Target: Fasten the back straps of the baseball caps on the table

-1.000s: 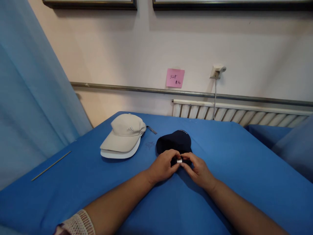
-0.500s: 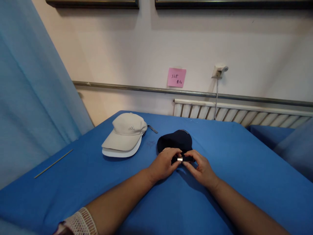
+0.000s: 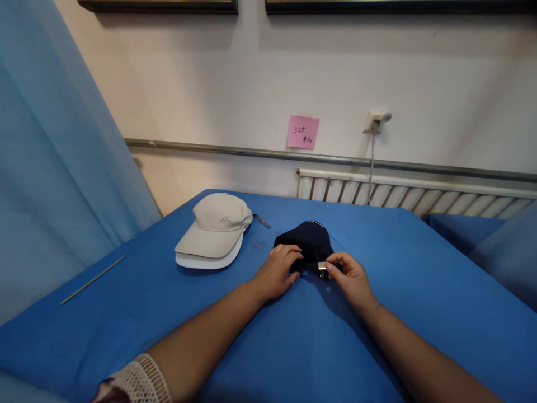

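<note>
A dark navy cap (image 3: pixel 309 239) lies on the blue table cover (image 3: pixel 377 291), its back facing me. My left hand (image 3: pixel 277 271) rests on the cap's near left edge, fingers curled onto the fabric. My right hand (image 3: pixel 350 278) pinches the cap's back strap by its small silver buckle (image 3: pixel 322 266), just right of the cap's middle. To the left lies a beige cap (image 3: pixel 215 225) stacked on a white brim (image 3: pixel 205 261).
A thin wooden stick (image 3: pixel 92 279) lies near the table's left edge. A blue curtain (image 3: pixel 50 168) hangs at the left. Behind the table are a wall rail, a radiator (image 3: pixel 411 197), a pink sticky note (image 3: pixel 302 132) and a wall plug with cord.
The silver buckle has slid to the right with my right hand. My left hand has moved up onto the cap's left edge, so the hands are now apart.
</note>
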Available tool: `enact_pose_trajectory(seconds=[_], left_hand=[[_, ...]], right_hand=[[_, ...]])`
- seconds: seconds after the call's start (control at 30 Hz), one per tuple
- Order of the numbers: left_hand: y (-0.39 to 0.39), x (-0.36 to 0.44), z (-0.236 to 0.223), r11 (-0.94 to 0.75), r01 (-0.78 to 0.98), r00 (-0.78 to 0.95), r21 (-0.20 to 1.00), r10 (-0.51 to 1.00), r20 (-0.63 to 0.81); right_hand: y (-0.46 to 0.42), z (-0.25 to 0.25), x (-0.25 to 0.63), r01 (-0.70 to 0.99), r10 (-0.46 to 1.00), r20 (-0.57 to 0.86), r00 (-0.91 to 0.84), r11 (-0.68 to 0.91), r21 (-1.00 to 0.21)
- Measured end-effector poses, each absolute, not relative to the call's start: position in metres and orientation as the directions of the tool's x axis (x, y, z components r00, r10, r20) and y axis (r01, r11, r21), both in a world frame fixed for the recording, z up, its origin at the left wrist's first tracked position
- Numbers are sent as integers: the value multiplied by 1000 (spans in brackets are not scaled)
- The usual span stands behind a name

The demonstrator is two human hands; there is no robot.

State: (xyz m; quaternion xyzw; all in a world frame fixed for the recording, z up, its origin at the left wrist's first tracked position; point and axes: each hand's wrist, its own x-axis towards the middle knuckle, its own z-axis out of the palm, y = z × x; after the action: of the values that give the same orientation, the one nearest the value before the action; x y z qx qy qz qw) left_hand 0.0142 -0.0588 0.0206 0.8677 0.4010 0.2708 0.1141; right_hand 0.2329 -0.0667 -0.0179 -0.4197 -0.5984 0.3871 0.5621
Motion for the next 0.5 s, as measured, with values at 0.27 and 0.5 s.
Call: enact_pose_trajectory(seconds=[0.27, 0.5], left_hand=[[-55, 14, 24, -554, 633, 414, 541, 833, 368], [-56, 13, 31, -455, 613, 341, 646, 890, 302]], right_hand=[[-63, -21, 235, 48, 937, 348, 33, 346, -937], [-62, -24, 237, 128, 934, 336, -122, 351, -928]])
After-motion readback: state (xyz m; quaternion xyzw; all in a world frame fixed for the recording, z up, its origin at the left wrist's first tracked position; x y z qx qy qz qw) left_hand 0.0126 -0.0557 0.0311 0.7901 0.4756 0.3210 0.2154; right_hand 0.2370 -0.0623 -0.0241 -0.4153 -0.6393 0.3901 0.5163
